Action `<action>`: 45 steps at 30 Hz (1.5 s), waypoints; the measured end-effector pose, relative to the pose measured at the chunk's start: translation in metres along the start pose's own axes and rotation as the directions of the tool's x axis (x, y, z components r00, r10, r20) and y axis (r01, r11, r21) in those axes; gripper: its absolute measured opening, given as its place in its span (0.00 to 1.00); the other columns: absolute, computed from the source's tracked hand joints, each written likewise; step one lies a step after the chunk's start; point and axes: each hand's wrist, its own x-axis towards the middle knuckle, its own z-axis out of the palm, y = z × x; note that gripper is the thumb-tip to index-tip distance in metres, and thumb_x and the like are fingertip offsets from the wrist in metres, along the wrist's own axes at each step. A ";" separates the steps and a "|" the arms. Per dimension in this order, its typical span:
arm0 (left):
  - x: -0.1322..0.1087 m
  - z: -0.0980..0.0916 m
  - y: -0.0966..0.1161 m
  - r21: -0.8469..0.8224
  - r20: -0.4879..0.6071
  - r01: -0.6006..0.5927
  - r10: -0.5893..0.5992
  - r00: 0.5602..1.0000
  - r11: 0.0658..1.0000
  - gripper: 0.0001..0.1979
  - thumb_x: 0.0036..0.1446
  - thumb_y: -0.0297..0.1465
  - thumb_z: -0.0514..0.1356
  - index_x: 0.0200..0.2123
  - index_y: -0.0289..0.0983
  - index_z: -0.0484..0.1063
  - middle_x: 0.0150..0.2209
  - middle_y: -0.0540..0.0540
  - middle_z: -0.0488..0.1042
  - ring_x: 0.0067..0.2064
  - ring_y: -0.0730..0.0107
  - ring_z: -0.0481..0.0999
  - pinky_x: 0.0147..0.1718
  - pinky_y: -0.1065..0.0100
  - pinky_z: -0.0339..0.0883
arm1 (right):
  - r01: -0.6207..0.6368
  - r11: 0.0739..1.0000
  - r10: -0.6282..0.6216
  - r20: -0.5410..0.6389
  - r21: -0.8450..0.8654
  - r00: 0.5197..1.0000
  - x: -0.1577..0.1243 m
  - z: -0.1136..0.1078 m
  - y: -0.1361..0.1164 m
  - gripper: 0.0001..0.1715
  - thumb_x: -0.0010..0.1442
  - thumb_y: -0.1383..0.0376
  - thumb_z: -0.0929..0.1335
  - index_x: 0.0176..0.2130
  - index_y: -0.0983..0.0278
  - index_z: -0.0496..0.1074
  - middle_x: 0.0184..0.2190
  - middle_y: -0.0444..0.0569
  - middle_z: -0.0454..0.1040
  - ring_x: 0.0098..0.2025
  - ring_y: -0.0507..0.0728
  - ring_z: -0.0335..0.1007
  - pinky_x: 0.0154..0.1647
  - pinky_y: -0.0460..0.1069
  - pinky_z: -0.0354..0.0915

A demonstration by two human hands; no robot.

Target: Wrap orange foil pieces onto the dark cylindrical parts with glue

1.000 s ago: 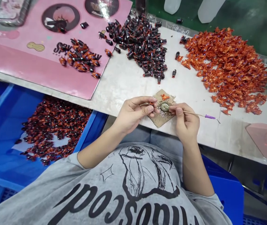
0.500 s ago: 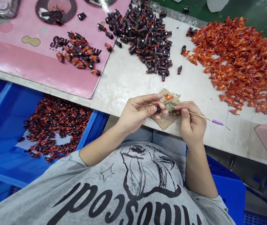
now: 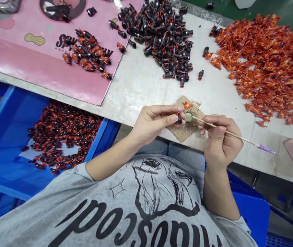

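While the left hand point(image 3: 154, 124) pinches a small black piece point(image 3: 179, 118) beside the bottle cap point(image 3: 188, 117) on the cardboard square point(image 3: 183, 134), the right hand's point(image 3: 222, 140) fingers grip a purple-ended stick point(image 3: 249, 141), tip at the cap; orange pieces point(image 3: 267, 65) heap far right on the desk point(image 3: 141, 87).

The right hand point(image 3: 222, 142) now sits farther right of the round cap point(image 3: 188, 117), exposing more stick point(image 3: 249, 141) between them.
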 end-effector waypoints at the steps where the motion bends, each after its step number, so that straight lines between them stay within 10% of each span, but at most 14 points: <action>1: 0.000 0.000 0.000 0.000 -0.008 0.004 -0.004 1.000 1.000 0.15 0.40 0.39 0.78 0.31 0.41 0.84 0.32 0.49 0.84 0.33 0.66 0.84 0.38 0.63 0.81 | 0.012 1.000 -0.012 0.005 0.014 1.000 -0.001 0.002 -0.002 0.15 0.69 0.55 0.63 0.39 0.58 0.75 0.32 0.49 0.75 0.31 0.55 0.72 0.26 0.51 0.64; 22: 0.000 -0.001 -0.004 0.020 -0.051 -0.003 0.004 0.999 1.000 0.17 0.38 0.39 0.79 0.30 0.38 0.82 0.31 0.49 0.84 0.32 0.68 0.84 0.34 0.68 0.81 | 0.101 0.994 -0.092 0.163 -0.047 0.982 -0.005 0.003 -0.006 0.15 0.70 0.57 0.61 0.42 0.56 0.75 0.36 0.50 0.77 0.39 0.59 0.76 0.39 0.57 0.74; 33: -0.003 -0.005 -0.007 0.128 0.050 -0.088 0.082 0.995 0.988 0.11 0.41 0.32 0.78 0.30 0.37 0.84 0.32 0.46 0.84 0.33 0.68 0.84 0.36 0.69 0.81 | 0.157 0.983 -0.094 0.462 -0.098 0.882 0.032 -0.007 -0.028 0.19 0.71 0.59 0.60 0.32 0.60 0.74 0.29 0.47 0.74 0.34 0.55 0.73 0.36 0.53 0.71; 45: -0.001 -0.003 -0.006 0.079 0.061 -0.036 0.031 0.998 0.996 0.14 0.41 0.36 0.78 0.32 0.38 0.84 0.31 0.46 0.84 0.34 0.65 0.85 0.40 0.65 0.81 | -0.260 0.926 0.237 0.116 0.274 0.965 0.027 0.003 -0.004 0.18 0.65 0.51 0.67 0.28 0.58 0.70 0.24 0.43 0.73 0.30 0.55 0.76 0.32 0.52 0.74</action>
